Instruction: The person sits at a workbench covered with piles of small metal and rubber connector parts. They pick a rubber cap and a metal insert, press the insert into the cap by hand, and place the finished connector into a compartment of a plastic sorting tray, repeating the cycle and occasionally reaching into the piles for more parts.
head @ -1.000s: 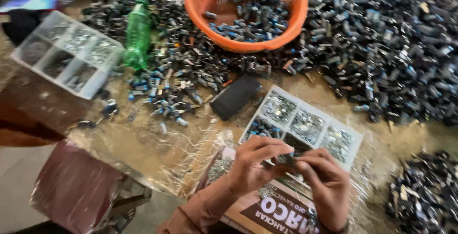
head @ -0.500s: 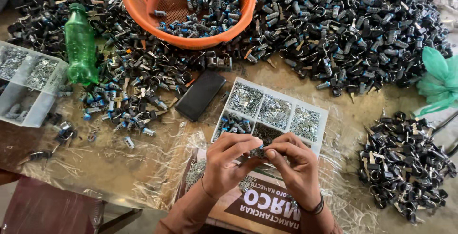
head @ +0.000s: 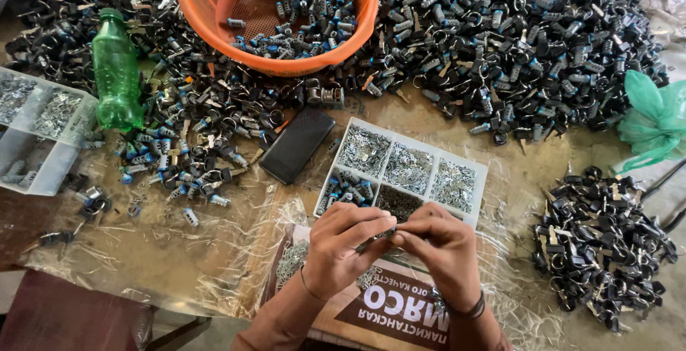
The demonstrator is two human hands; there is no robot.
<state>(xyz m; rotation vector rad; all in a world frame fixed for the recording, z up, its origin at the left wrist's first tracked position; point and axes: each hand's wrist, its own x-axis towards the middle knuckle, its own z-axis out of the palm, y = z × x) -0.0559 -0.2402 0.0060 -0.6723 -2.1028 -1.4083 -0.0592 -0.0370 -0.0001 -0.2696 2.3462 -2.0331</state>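
Small metal part (head: 389, 234) pinched between left hand (head: 343, 244) and right hand (head: 439, 247), compartment tray (head: 480, 172) just beyond, black phone (head: 296, 145), orange basket (head: 196, 8), green bottle (head: 116, 71), plastic-covered table (head: 179, 265) heaped with dark lock parts (head: 514, 43).

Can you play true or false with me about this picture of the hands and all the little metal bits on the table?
1. Both hands, the left hand and the right hand, meet over a small part pinched between their fingertips. True.
2. The orange basket is empty. False: it holds many small dark and blue pieces.
3. A green plastic bottle lies to the left of the basket. True.
4. The white divided tray sits behind the basket. False: it lies just beyond the hands, nearer than the basket.
5. A flat black phone-like object lies beside the tray. True.
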